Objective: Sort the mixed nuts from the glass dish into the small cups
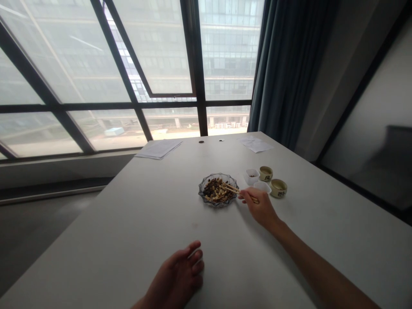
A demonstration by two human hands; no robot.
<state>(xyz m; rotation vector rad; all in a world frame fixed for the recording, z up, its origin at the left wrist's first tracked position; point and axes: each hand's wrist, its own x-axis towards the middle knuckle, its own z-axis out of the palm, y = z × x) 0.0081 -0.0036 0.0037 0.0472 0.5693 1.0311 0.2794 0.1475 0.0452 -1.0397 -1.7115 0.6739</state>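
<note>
My right hand (258,206) is closed around a pair of wooden chopsticks (232,188). Their tips reach into a scalloped clear glass bowl (218,206) filled with mixed nuts and seeds (219,191), pale and dark ones together. Whether the tips pinch a piece is too small to tell. Just beyond the right hand stand two small white plastic cups (251,176), the farther holding a few dark bits; the nearer cup (263,187) is partly hidden by the hand. Nearer to me, my left hand (180,274) rests on its side on the white table (128,231), fingers loosely bent and holding nothing.
To the right of the plastic cups are two yellowish ceramic cups, one farther (265,173) and one nearer (278,188), with dark characters. Paper sheets (159,149) lie at the far left edge, and more paper (256,144) at the far right. Windows and a blue curtain (283,73) stand behind.
</note>
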